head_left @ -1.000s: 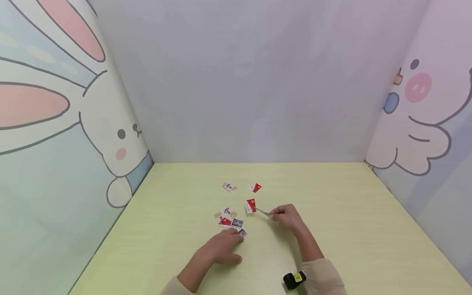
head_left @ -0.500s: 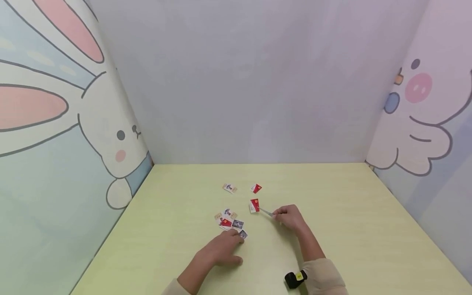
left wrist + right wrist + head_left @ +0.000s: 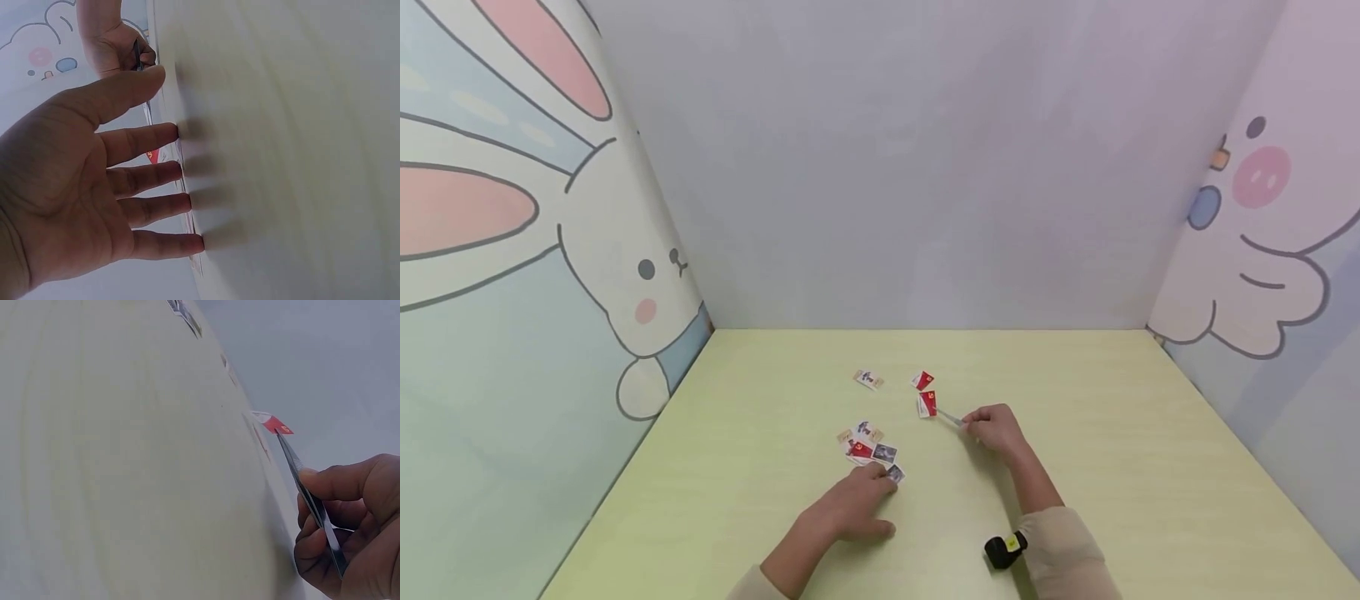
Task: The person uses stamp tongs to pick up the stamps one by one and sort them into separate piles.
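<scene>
My right hand (image 3: pixel 996 429) pinches a pair of tweezers (image 3: pixel 315 506) between thumb and fingers. The tweezers' tips grip the edge of a small red-and-white stamp (image 3: pixel 273 422), raised over the table. Just beyond it a similar red-and-white stamp (image 3: pixel 922 380) lies flat. My left hand (image 3: pixel 855 504) is spread palm down, its straight fingertips touching the table at the near edge of a loose group of stamps. In that group are a red stamp (image 3: pixel 861 450), a dark grey picture stamp (image 3: pixel 884 453) and another grey one (image 3: pixel 894 473), partly under the fingers.
A cream stamp with a figure (image 3: pixel 868 379) lies alone at the back. The pale yellow table (image 3: pixel 760 417) meets a plain back wall (image 3: pixel 917 167) and side walls with cartoon animals. A black camera with a yellow label (image 3: pixel 1006 550) sits at the right sleeve.
My right hand has moved away from me and slightly right, bringing the stamp in the tweezers close to the red-and-white one at the back. My left hand has stayed in place.
</scene>
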A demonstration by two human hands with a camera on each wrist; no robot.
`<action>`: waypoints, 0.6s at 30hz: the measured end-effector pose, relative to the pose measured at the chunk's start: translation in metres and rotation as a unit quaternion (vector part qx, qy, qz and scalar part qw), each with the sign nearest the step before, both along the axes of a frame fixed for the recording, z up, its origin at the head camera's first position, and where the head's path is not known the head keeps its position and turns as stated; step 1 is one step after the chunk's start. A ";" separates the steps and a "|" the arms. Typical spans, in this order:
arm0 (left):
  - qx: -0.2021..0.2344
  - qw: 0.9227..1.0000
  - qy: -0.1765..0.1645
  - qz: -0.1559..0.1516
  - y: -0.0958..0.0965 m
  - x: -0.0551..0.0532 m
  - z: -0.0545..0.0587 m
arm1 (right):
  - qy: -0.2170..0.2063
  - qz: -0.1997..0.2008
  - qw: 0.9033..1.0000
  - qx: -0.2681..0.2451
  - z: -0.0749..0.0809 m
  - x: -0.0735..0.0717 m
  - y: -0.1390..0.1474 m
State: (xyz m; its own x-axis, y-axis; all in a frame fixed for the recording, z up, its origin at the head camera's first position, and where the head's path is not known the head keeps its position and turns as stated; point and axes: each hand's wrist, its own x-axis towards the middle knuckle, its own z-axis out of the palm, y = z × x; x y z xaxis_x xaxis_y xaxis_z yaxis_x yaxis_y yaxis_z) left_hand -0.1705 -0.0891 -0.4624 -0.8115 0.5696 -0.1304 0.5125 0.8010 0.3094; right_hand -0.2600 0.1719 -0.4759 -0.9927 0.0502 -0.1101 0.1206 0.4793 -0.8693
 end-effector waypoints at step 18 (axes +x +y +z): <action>0.001 1.000 -0.008 -0.007 -0.001 0.002 0.009 | -0.003 -0.014 1.000 -0.003 -0.005 -0.019 0.004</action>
